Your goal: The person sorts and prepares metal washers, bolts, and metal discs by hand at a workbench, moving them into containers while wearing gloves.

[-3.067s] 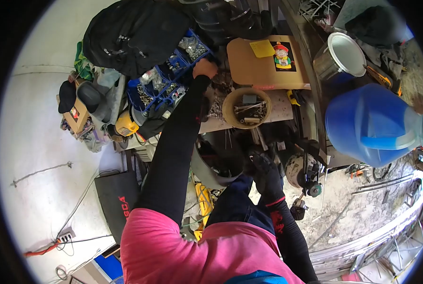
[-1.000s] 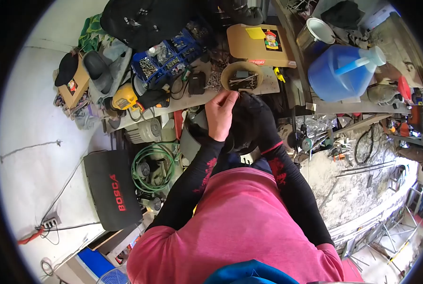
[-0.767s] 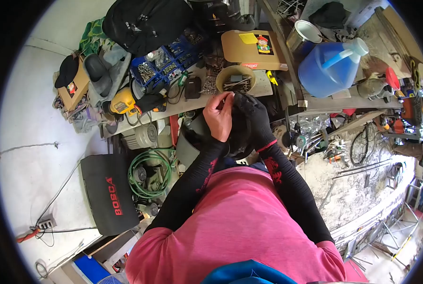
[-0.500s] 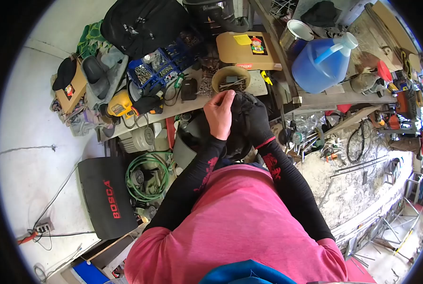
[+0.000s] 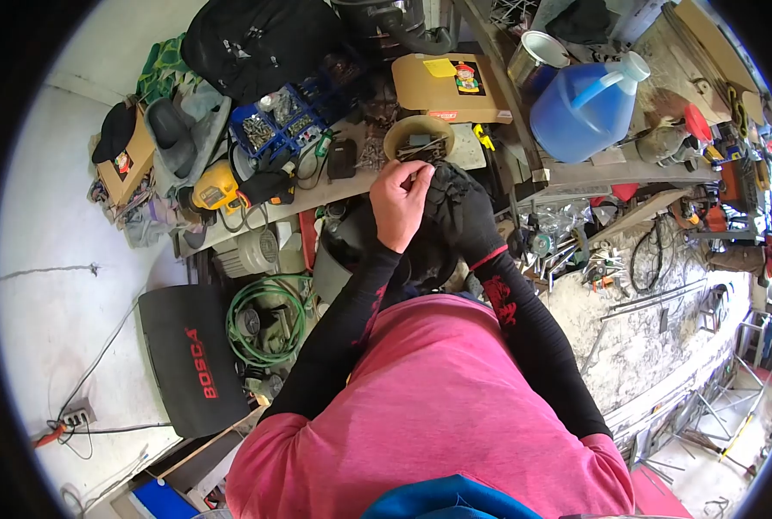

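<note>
One bare left hand (image 5: 398, 206) and gloved right hand (image 5: 464, 208) curl near the bowl (image 5: 398, 131), any grasped item indiscernible.

Holds the bare left hand (image 5: 399, 206), thumb to fingertips, just beside the dark-gloved right hand (image 5: 465, 212) at the worktop (image 5: 343, 186)'s front edge, near a bowl (image 5: 394, 138) of metal parts. Has blue bins (image 5: 280, 141) of hardware behind that edge, a yellow power tool (image 5: 219, 188) toward the left front corner, a cardboard box (image 5: 416, 86) toward the back.
</note>
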Available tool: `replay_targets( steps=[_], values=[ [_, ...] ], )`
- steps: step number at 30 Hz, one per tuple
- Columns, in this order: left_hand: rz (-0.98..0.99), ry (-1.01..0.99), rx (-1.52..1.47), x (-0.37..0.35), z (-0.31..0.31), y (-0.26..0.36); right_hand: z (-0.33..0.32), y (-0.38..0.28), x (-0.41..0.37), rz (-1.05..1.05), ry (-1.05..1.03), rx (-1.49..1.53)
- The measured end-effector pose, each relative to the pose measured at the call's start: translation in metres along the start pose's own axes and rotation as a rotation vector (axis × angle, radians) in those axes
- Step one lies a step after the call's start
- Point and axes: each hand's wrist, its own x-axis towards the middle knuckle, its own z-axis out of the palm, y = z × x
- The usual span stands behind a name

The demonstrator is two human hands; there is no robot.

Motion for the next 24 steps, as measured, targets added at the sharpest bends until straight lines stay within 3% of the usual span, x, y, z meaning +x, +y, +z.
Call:
replay_targets(
  steps=[11, 15, 18, 20, 21, 24],
  values=[
    [0.131, -0.019, 0.241, 0.004, -0.003, 0.005, -0.003, -0.003, 0.000, 0.065, 0.044, 0.089],
    [0.080, -0.056, 0.225, 0.000, 0.000, 0.000, 0.003, -0.001, -0.004, 0.051, 0.026, 0.076],
    [-0.009, -0.015, 0.080, -0.004, 0.000, 0.007, -0.008, -0.011, 0.000, 0.019, 0.128, 0.029],
    [0.192, -0.043, 0.244, -0.009, 0.002, 0.005, -0.011, -0.014, -0.001, 0.283, 0.050, 0.258],
    [0.290, -0.059, 0.308, -0.009, 0.004, 0.006, -0.008, -0.013, -0.002, 0.285, 0.047, 0.260],
    [0.332, -0.169, 0.485, -0.013, 0.003, 0.008, 0.004, -0.004, -0.004, 0.343, 0.068, 0.414]
  ],
)
